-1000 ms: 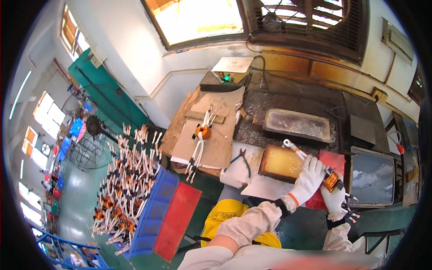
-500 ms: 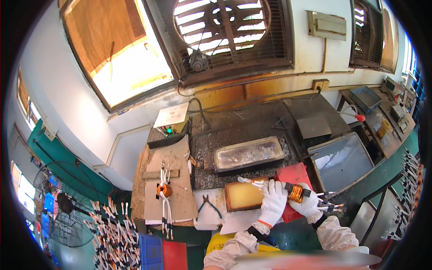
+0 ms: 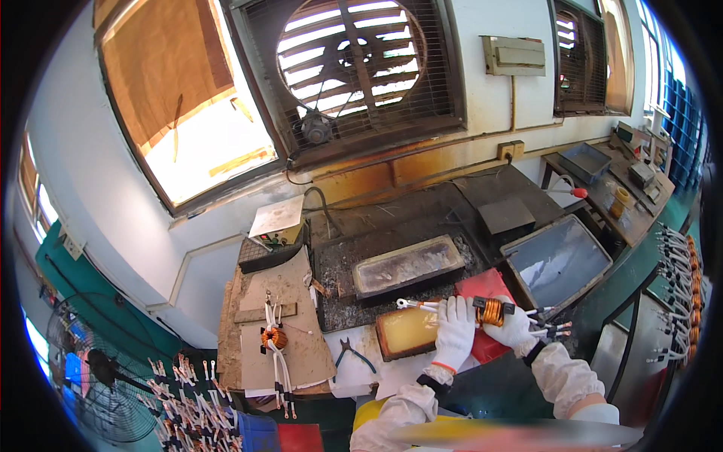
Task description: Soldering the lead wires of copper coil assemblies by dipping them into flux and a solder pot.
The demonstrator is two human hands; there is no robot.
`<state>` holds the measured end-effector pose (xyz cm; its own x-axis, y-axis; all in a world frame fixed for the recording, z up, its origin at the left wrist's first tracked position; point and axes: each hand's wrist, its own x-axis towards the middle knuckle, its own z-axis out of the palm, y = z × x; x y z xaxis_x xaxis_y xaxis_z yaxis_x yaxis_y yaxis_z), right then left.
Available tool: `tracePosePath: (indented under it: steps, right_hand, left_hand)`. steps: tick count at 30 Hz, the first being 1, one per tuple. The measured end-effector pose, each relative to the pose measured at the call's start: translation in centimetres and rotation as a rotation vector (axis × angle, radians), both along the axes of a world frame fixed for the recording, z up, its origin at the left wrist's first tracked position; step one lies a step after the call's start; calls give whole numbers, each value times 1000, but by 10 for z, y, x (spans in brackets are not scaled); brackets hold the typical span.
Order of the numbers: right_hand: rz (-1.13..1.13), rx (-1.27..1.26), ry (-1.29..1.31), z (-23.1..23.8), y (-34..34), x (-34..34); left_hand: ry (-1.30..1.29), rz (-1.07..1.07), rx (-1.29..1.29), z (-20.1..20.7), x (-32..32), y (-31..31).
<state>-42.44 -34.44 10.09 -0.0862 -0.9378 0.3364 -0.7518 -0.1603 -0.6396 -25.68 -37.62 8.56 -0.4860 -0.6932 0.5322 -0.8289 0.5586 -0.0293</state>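
Note:
In both white-gloved hands is a copper-wound coil [image 3: 493,312] with black pieces at its ends and white leads ending in metal lugs. My left hand [image 3: 454,335] is closed round the leads on the coil's left side, whose lugs stick out past the fingers. My right hand [image 3: 515,331] grips the coil from the right, and more leads [image 3: 556,328] come out beyond it. Directly under the left lugs lies a shallow tray of yellowish material [image 3: 403,336]. A red sheet or box [image 3: 482,285] shows behind the hands.
A metal trough with a greyish surface [image 3: 410,265] stands behind the tray. Left are pliers [image 3: 349,357] and another coil [image 3: 274,338] on cardboard. A water-filled basin [image 3: 561,260] is at right. Coils with leads crowd the lower left and right edge; a caged fan [image 3: 102,369] stands left.
My view has turned slightly, so the bench sits further left in the picture. The coil has tipped a little in my hands, which keep their hold.

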Motion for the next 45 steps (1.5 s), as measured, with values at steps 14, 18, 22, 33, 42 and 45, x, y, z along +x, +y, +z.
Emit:
tracePosePath:
  steps: [14,18,22,33,42,45]
  right_hand:
    - [-16,51,38,-3,0,2]
    - [-8,17,19,-2,-1,3]
    - [-6,9,7,0,-1,2]
    - [-17,20,33,-3,0,-2]
    - [-2,-19,37,-7,-4,1]
    - [-15,-11,16,-9,-4,-4]
  left_hand:
    - [-51,41,-43,-5,0,-2]
    - [-37,66,-41,-5,-3,-4]
    - [-29,71,-36,-2,-5,-2]
    - [-42,55,-25,-10,-3,-2]
    - [-14,70,71,-8,0,-3]
    - [-39,92,70,-11,-5,-4]
